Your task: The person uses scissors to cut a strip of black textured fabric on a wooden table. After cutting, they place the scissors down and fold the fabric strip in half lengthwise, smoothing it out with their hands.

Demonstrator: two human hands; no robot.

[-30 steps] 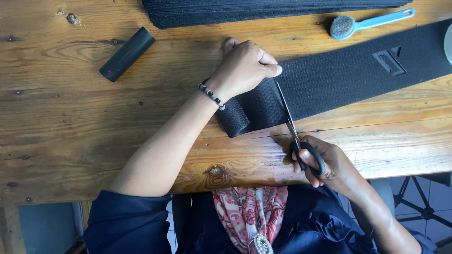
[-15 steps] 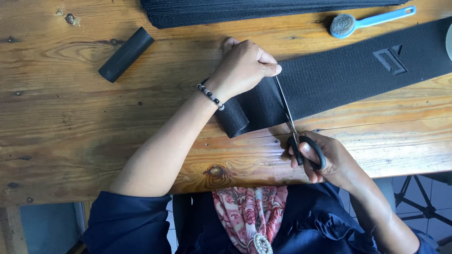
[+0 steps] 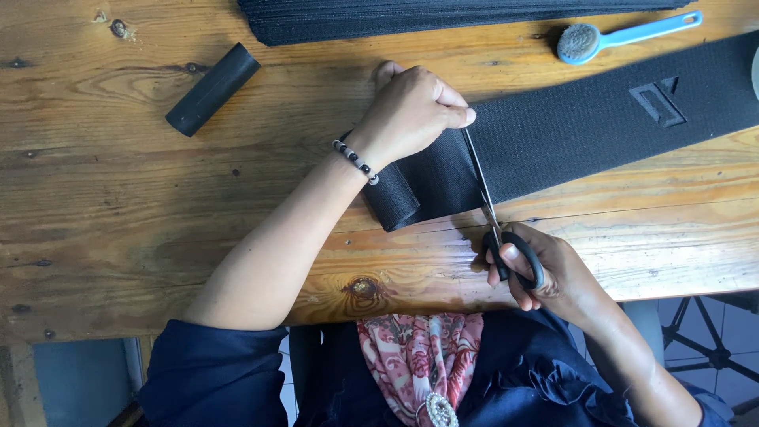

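Seen from the head camera, a wide black elastic band [image 3: 569, 138] lies flat across a wooden table [image 3: 118, 229], running from the middle out to the right edge. It looks ribbed and stretchy, with a raised grey shape like a slanted box (near its right end). Its left end is folded or rolled over into a thick dark lump close to the table's front edge. The left hand [image 3: 411, 111] presses down on the band, fingers curled and closed on top of the cloth, holding it in place. A bracelet of black and white beads [image 3: 356, 160] sits on that wrist. The right hand [image 3: 545, 273] is closed on a pair of scissors [image 3: 494, 217] with black handles, fingers through the loops. The thin blades point away from the person and lie across the band, right beside the left fingertips; the blades look nearly together. A short black roll [image 3: 212, 89] lies by itself on the left, well apart from the hands. A stack of more black strips [image 3: 443, 16] lies along the far edge. A small brush with a light blue handle [image 3: 621, 35] lies near that stack, above the band. The table is brown wood with knots and lines in it. Below the table edge, the person wears dark blue with a red patterned scarf [image 3: 419, 356].
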